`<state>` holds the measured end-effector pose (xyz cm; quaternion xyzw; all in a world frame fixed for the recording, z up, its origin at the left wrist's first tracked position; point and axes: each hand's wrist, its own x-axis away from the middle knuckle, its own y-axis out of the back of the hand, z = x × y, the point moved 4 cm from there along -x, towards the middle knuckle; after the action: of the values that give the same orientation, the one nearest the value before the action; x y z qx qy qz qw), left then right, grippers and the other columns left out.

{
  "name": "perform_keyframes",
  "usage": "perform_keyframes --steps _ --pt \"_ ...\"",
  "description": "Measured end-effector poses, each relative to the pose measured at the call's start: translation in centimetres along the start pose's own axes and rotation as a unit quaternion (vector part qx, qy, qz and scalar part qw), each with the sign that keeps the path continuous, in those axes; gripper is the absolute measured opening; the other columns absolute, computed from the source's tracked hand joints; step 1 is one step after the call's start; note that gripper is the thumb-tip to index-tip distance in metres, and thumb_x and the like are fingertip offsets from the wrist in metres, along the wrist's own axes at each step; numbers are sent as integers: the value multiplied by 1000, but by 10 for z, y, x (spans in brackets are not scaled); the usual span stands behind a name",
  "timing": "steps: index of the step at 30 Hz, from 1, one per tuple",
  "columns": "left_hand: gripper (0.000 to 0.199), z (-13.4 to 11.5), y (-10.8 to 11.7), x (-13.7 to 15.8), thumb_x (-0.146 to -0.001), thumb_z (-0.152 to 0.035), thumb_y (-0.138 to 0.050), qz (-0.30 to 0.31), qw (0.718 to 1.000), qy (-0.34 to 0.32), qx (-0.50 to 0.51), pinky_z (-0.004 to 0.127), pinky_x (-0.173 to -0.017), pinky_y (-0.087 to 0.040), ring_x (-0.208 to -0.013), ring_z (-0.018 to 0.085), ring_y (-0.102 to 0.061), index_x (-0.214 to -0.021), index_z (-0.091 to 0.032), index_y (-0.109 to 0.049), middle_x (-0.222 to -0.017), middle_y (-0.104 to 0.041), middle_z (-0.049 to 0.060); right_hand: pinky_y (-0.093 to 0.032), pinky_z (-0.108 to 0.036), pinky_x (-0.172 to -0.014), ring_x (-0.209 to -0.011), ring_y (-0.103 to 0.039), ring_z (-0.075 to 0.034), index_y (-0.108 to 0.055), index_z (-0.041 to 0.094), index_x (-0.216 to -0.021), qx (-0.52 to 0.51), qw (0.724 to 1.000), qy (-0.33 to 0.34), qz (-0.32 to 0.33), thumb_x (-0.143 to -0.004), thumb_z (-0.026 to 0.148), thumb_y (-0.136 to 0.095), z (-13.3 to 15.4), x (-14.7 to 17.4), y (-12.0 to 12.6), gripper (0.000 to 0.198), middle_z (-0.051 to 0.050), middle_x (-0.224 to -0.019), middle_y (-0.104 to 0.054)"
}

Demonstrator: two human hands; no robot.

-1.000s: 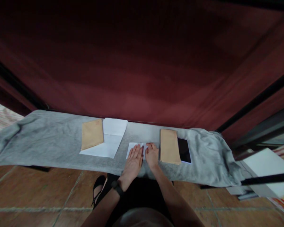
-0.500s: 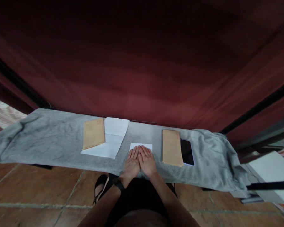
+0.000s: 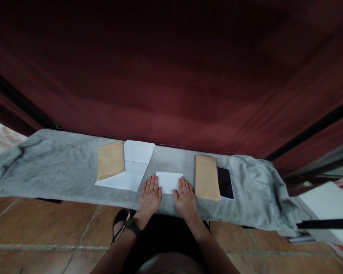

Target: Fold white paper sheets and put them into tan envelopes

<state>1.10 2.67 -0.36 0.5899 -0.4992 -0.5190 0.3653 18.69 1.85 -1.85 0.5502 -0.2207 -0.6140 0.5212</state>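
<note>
A small white folded sheet of paper (image 3: 169,182) lies flat on the grey cloth in front of me. My left hand (image 3: 150,193) rests palm down at its left edge, fingers stretched out. At its right edge my right hand (image 3: 185,196) lies flat too, thumb a little apart and touching or close to the paper. Neither hand grips anything. To the left, a larger creased white sheet (image 3: 138,167) is partly covered by brown envelopes (image 3: 111,160). Right of my right hand lies a stack of brown envelopes (image 3: 206,178).
A dark-screened phone (image 3: 225,183) lies beside the right-hand envelopes. Grey cloth (image 3: 65,163) covers the narrow table, wrinkled at both ends. A dark red curtain (image 3: 171,95) hangs behind it. At the lower right stands a white board or box (image 3: 328,205).
My hands were together on top of the folded paper; they have slid apart to its left and right edges, so its surface now shows. The envelopes and phone stay in place.
</note>
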Motion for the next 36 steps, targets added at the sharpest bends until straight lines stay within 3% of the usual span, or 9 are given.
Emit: perform_keyframes --steps 3,9,17,22,27,36 --pt "56 -5 4 -5 -97 -26 -33 -13 1000 21 0 52 -120 -27 -146 30 -33 -149 -7 -39 -154 -42 18 -34 -50 -115 -139 -43 -30 -35 9 -152 2 1000 -8 -6 -100 32 -43 2 1 0 57 -18 -152 -43" --pt "52 -46 -3 -15 -101 -29 -30 37 989 -136 48 44 -122 -26 -148 23 -29 -150 -13 -39 -157 -39 11 -34 -50 -115 -140 -43 -30 -40 8 -149 -3 1000 -17 6 -100 27 -41 4 0 1 53 -19 -151 -45" --pt "53 -40 -15 -18 -102 -33 -29 48 990 -129 -3 46 -121 -24 -149 24 -27 -150 -14 -38 -158 -38 11 -35 -50 -116 -140 -43 -27 -45 10 -146 -37 999 -24 3 -101 23 -35 1 -6 4 48 -17 -148 -50" --pt "58 -41 -21 -17 -96 -20 -34 75 986 -142 -42 45 -123 -19 -151 23 -21 -154 -13 -32 -161 -31 10 -30 -43 -119 -142 -39 -21 -45 9 -147 -78 992 -1 95 -105 30 -26 15 -27 -6 50 -13 -152 -47" --pt "58 -43 -21 -16 -95 -17 -33 78 986 -138 -47 44 -123 -19 -151 23 -21 -154 -13 -32 -161 -30 10 -23 -45 -121 -146 -33 -24 -40 8 -150 -17 990 -9 136 -106 34 -23 18 -38 -13 54 -15 -155 -41" --pt "56 -45 -13 -16 -96 -23 -33 49 987 -146 -35 46 -123 -19 -149 24 -27 -151 -12 -38 -158 -37 11 -23 -46 -119 -145 -35 -27 -40 8 -150 53 992 -10 117 -106 32 -27 5 -36 -11 52 -16 -156 -37"
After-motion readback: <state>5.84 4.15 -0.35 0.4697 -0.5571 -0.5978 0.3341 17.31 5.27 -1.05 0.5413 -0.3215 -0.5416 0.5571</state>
